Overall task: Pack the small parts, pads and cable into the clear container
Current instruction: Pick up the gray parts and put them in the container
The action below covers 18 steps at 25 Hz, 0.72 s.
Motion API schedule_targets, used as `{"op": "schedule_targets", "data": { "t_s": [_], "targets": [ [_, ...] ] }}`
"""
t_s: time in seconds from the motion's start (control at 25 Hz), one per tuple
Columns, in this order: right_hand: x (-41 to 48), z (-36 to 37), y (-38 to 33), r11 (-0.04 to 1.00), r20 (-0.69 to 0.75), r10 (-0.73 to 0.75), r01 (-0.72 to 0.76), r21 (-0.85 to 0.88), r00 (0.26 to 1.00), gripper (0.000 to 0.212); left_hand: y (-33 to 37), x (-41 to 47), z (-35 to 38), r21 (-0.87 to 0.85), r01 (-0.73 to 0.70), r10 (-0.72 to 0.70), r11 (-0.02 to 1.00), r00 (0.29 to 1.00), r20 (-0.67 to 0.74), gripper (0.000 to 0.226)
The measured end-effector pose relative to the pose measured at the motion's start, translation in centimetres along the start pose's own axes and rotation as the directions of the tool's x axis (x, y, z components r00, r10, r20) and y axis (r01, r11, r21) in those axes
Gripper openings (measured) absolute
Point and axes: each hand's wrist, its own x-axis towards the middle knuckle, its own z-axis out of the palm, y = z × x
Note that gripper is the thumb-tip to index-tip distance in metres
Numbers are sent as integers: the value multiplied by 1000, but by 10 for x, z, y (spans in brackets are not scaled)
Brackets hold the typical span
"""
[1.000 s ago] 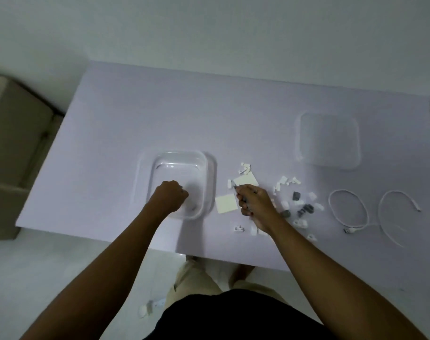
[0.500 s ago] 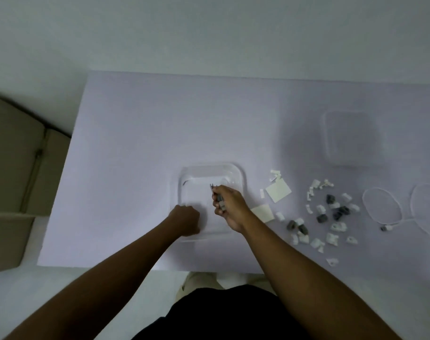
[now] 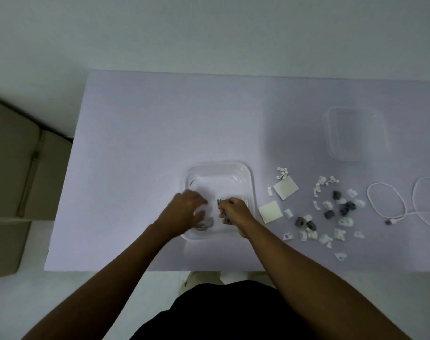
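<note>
Head view: right hand (image 3: pixel 234 211), having swung over from the scattered pile, is now clutching small clips above the clear container (image 3: pixel 248 177) while the left hand (image 3: pixel 187 209), loosely curled, is releasing grey pieces (image 3: pixel 205 224) inside.

The table (image 3: pixel 160 133) is a plain pale lilac, with no pattern; the container (image 3: pixel 243 173) on it is clear, as is the lid (image 3: pixel 356 133); the two square pads (image 3: pixel 285 188) are off-white; the scattered small parts (image 3: pixel 331 212) are mostly white, a few dark grey; the cable (image 3: pixel 385 200) is white with a grey plug; the cardboard box (image 3: pixel 10 173) is dull brown; the wall (image 3: pixel 209 33) is plain grey-white.
</note>
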Motion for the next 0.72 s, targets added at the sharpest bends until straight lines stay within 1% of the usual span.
{"op": "schedule_targets", "data": {
  "t_s": [0.04, 0.08, 0.12, 0.16, 0.2, 0.24, 0.28, 0.32, 0.36, 0.44, 0.56, 0.64, 0.72],
  "targets": [
    [0, 4, 2, 999, 9, -5, 6, -44, 1000, 14, -4, -3, -4, -14, 81, -82, 997, 978, -193, 34],
    [-2, 9, 3, 997, 23, -8, 10, -83, 1000, 13, -7, -6, -9, -73, 244, -255, 967, 918, -302, 42],
    [-3, 14, 5, 993, 42, -10, 15, -114, 999, 12, -9, -6, -12, -199, 426, -467, 883, 841, -272, 51],
    [-4, 20, 6, 989, 58, -19, 27, -146, 998, 13, -9, -5, -13, -349, 565, -632, 748, 766, -114, 59],
    [-5, 26, 6, 980, 68, -37, 50, -192, 997, 16, -10, -3, -11, -465, 654, -696, 597, 710, 106, 62],
    [-7, 31, 6, 962, 75, -68, 85, -259, 995, 18, -9, -2, -10, -537, 693, -678, 480, 682, 275, 60],
    [-9, 36, 5, 932, 91, -106, 131, -338, 990, 17, -8, 0, -9, -575, 703, -650, 418, 674, 352, 57],
    [-11, 40, 4, 892, 124, -138, 178, -415, 983, 13, -6, 1, -10, -596, 693, -638, 405, 681, 359, 52],
    [-12, 43, 4, 848, 166, -162, 223, -481, 973, 10, -3, 2, -10, -600, 680, -640, 420, 691, 336, 48],
    [-16, 44, 3, 757, 262, -182, 305, -578, 948, 24, 0, 5, -8, -596, 663, -647, 453, 704, 292, 44],
    [-22, 38, 2, 660, 365, -194, 397, -638, 910, 40, 2, 7, -9, -605, 664, -639, 440, 704, 309, 46],
    [-26, 33, 2, 632, 380, -216, 426, -648, 899, 46, 1, 7, -8, -613, 669, -624, 420, 703, 340, 48],
    [-27, 29, 3, 615, 338, -275, 435, -658, 900, 42, 5, 9, -9, -616, 664, -614, 423, 710, 344, 46]
  ]
}}
